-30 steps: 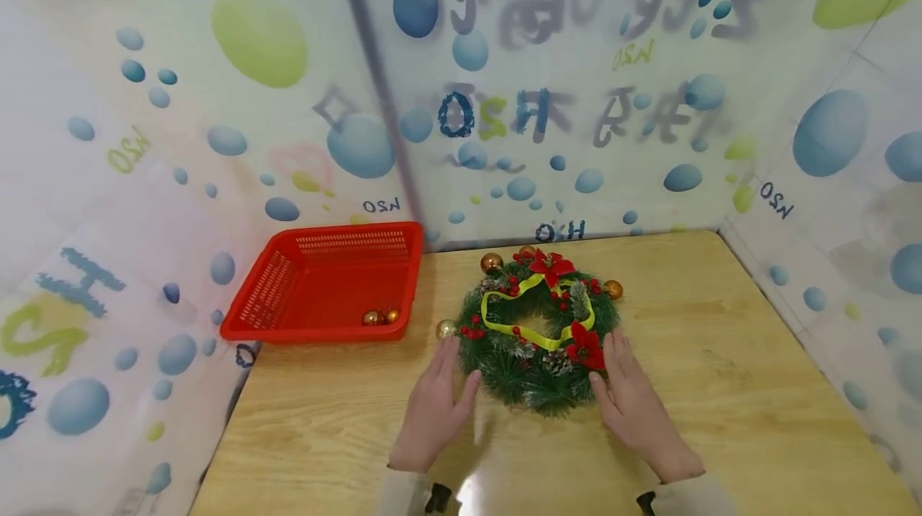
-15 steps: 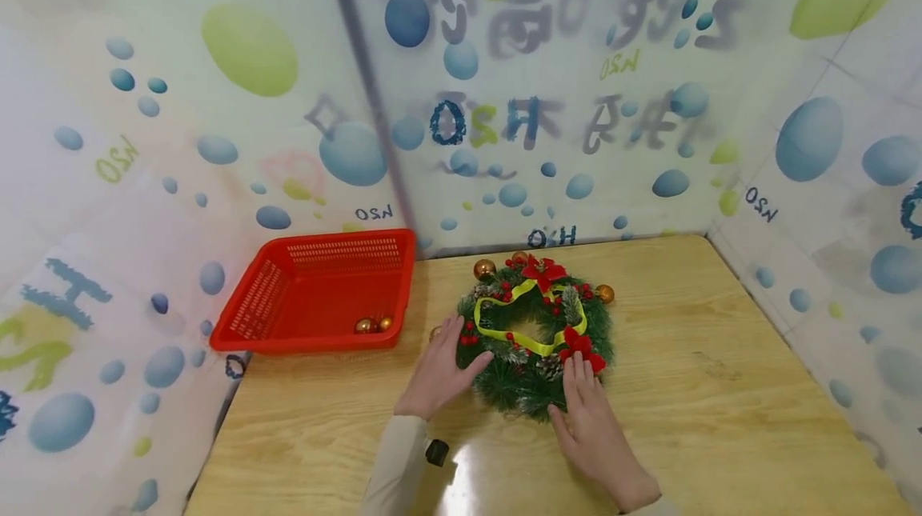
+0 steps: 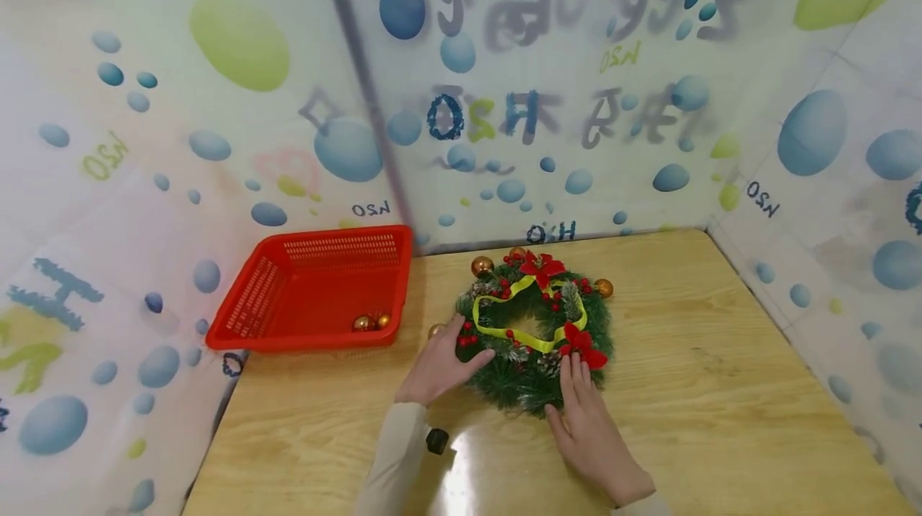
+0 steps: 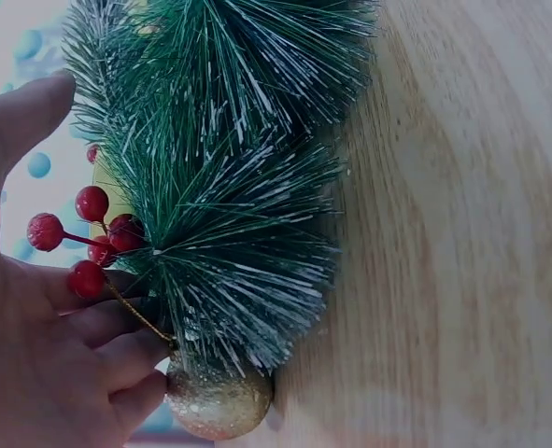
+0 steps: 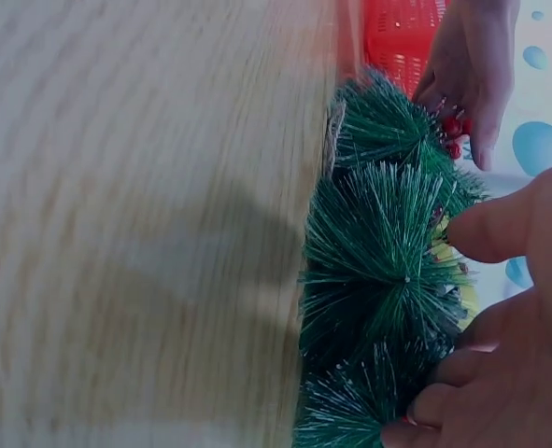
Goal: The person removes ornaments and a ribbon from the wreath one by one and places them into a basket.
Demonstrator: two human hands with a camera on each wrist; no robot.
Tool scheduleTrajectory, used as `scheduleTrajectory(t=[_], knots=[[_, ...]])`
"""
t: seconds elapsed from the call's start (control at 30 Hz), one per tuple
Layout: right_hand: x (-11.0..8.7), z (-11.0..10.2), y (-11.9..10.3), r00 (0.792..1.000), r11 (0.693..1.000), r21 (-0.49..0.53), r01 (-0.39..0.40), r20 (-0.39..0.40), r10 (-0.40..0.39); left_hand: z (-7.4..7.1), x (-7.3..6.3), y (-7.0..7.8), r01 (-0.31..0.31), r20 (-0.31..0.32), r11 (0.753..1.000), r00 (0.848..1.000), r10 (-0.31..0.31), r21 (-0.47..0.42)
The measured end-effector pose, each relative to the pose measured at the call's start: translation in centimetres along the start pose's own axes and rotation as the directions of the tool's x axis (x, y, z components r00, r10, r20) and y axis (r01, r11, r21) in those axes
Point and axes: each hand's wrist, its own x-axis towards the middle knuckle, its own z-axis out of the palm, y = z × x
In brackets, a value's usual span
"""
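Green bristly round wreath [image 3: 504, 384] lies between left hand [image 3: 439, 364] and right hand [image 3: 592, 428], each grip relaxed.
Left wrist view bares glittery gold ball [image 4: 221, 403], partly hidden in head view.

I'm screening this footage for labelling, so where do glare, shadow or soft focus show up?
Head view: white glare on the table, just right of the left sleeve; right wrist view: a soft shadow beside the wreath, with the wood grain looking soft; left wrist view: dim light, wreath needles fairly crisp, grain softer.
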Motion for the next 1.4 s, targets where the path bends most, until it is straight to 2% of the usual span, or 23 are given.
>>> scheduleTrajectory(t=[0.2, 0.5, 0.9, 1.1, 1.27, 1.4], knots=[[0.4, -0.3, 1.0, 1.000, 1.000, -0.004, 0.017, -0.005, -0.017, 0.4, -0.7, 0.3, 0.019, 0.019, 0.999, 1.000, -0.020, 0.037], [1.3, -1.3, 2.4, 0.999, 0.998, 0.043, 0.054, -0.008, -0.054, 0.9, -2.1, 1.0, 0.001, 0.019, 0.998, 1.000, -0.003, 0.069], [2.9, -3.2, 4.4, 0.999, 0.994, 0.111, -0.002, 0.047, -0.003, 1.7, -3.6, 2.0, -0.045, 0.055, 0.994, 0.998, 0.040, 0.098], [3.5, -3.8, 4.9, 0.997, 0.990, 0.141, -0.033, 0.079, 0.022, 2.0, -4.4, 2.3, -0.047, 0.051, 0.996, 0.998, 0.043, 0.077], [3.9, -3.8, 5.4, 0.996, 0.989, 0.145, -0.040, 0.081, 0.028, 2.1, -4.7, 2.2, -0.084, 0.029, 0.995, 0.996, 0.083, 0.062], [3.8, -3.7, 5.5, 0.997, 0.989, 0.147, -0.035, 0.078, 0.024, 2.0, -4.8, 1.9, -0.067, 0.001, 0.997, 0.998, 0.067, 0.029]])
